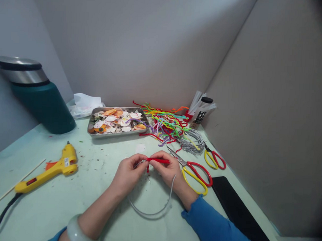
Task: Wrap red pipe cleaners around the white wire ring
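Observation:
Close together over the middle of the table, my left hand (130, 171) and my right hand (167, 170) are both closed in pinches. A red pipe cleaner (159, 160) runs between the fingertips, with a short end hanging down. My right fingers grip its longer part. My left fingers pinch a thin grey wire (153, 215) where the red strand meets it. From there the wire curves below the hands in a loose loop, its free end rising by my right wrist. The exact crossing of wire and strand is partly hidden by the fingers.
Scissors (185, 164) lie beside my right hand, with smaller scissors (214, 156) and a black flat object (239, 209) farther right. Behind are a shell tray (117, 134), pipe cleaners (167, 124) and coiled wire (193, 141). A yellow glue gun (46, 172) and green bottle (44, 101) stand left.

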Tool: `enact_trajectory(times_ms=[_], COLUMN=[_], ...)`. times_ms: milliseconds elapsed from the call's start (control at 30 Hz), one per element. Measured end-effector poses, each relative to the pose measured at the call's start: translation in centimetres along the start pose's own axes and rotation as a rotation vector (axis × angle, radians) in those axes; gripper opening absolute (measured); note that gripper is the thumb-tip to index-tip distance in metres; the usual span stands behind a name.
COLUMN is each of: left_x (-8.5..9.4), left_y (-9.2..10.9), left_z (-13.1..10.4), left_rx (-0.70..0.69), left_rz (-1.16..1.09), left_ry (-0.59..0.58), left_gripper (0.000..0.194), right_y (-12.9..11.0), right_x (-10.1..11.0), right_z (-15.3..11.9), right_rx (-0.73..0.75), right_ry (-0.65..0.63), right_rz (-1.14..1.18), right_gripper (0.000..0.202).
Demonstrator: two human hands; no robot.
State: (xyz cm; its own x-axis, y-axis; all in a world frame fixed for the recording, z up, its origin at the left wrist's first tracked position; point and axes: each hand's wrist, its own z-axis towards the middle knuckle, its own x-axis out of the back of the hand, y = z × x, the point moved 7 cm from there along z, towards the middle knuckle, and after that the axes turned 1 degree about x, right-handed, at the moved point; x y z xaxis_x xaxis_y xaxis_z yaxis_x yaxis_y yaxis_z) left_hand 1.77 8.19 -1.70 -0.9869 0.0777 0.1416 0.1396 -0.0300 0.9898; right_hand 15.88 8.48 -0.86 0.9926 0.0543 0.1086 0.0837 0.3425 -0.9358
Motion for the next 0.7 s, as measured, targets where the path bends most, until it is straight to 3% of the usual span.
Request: enact_trajectory(times_ms=[300,567,700], left_x=[0.1,-0.2,-0.2], left_y=[0.0,0.5,0.3], left_z=[-0.1,-0.3,-0.3], left_rx=[-0.064,-0.104,-0.014], left_rz=[0.227,0.208,0.038], left_ry=[0.024,0.003,0.008], left_gripper=[0.019,0.013,0.017], right_y=[-1.8,-1.4,-1.0], right_x=[0.0,-0.1,0.0], right_z=[0.0,0.2,0.3], right_rx=[0.216,0.193,0.171], right_ry=[-0.069,-0.066,-0.037], right_rz=[-0.170,-0.106,-0.077], right_gripper=[0.009,0.007,0.008])
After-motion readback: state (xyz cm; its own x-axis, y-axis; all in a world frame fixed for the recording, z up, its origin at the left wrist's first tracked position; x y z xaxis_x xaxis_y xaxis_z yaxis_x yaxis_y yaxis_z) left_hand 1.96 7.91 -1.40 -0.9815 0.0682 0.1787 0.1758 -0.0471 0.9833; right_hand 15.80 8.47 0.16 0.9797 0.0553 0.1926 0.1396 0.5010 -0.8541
